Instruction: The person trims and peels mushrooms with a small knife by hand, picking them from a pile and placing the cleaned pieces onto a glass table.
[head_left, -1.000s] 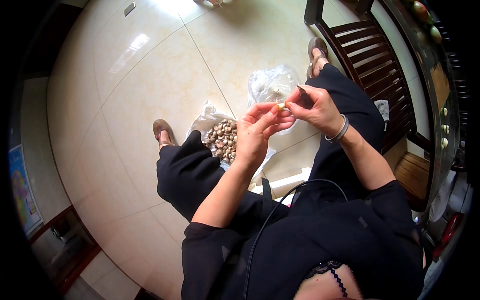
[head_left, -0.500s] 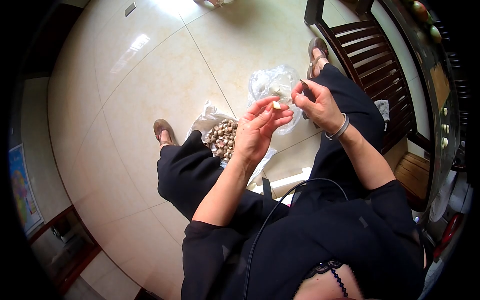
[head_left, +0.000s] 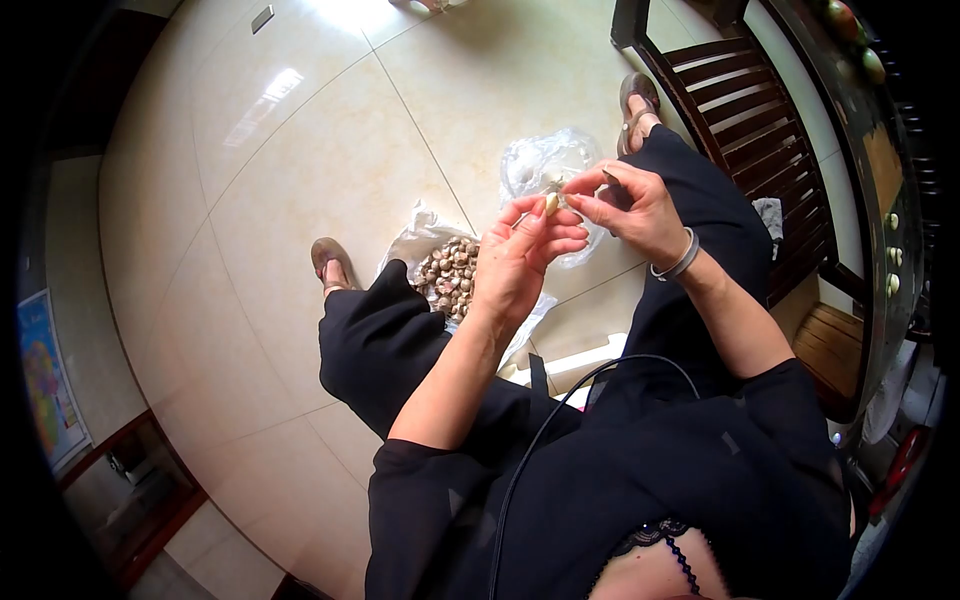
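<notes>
Between the thumb and fingers of my left hand (head_left: pixel 518 258) is a pale garlic clove (head_left: pixel 551 204). My right hand (head_left: pixel 640 212) grips a small dark knife (head_left: pixel 617 192), mostly hidden by the fingers. Its thumb and forefinger reach to the clove; whether they pinch some skin is too small to see. Left of my left wrist, a white plastic bag (head_left: pixel 418 232) lies open, holding many small brownish bulbs (head_left: pixel 452 272). Beyond my hands, a clear plastic bag (head_left: pixel 535 160) rests on the floor with some pale bits inside.
A dark slatted wooden chair (head_left: pixel 735 110) stands to the right. Along the right edge runs a dark table (head_left: pixel 868 200) with several pale pieces and some fruit on it. A phone-like flat object (head_left: pixel 262 19) lies on the tiled floor (head_left: pixel 300 190). A black cable (head_left: pixel 520 455) crosses my lap.
My right hand has moved left and its fingertips now meet the clove in my left hand. The clove has turned more upright. The knife has tilted back into the right hand.
</notes>
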